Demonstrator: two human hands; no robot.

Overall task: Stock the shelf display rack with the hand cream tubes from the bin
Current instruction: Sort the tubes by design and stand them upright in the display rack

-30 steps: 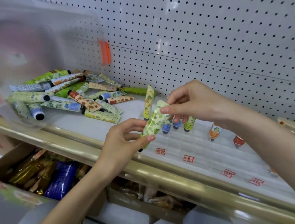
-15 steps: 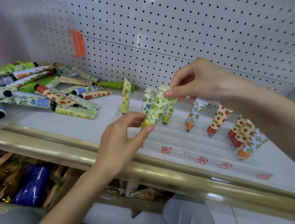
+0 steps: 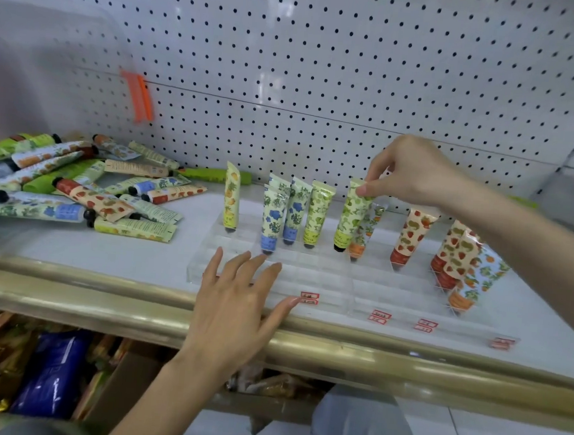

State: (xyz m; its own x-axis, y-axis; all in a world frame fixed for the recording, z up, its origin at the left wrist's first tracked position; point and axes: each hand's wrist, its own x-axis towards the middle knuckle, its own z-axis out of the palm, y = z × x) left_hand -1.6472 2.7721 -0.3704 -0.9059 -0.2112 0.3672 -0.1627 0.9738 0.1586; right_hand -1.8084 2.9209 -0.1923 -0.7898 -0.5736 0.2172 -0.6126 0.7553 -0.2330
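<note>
Your right hand [image 3: 416, 174] pinches the top of the green tube [image 3: 351, 219] standing in the clear rack [image 3: 328, 282]; your left hand [image 3: 238, 299], fingers spread, covers the rack's near-left corner.

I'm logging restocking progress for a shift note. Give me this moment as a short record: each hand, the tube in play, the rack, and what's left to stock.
right hand: pinches the top of the green-patterned tube
green-patterned tube: cap down, tilted, at the rack's back row
left hand: open, fingers spread over the rack's front; contact unclear
rack: clear plastic; tubes stand along its back and right side
loose tubes: many lying flat in a pile at the left
</note>
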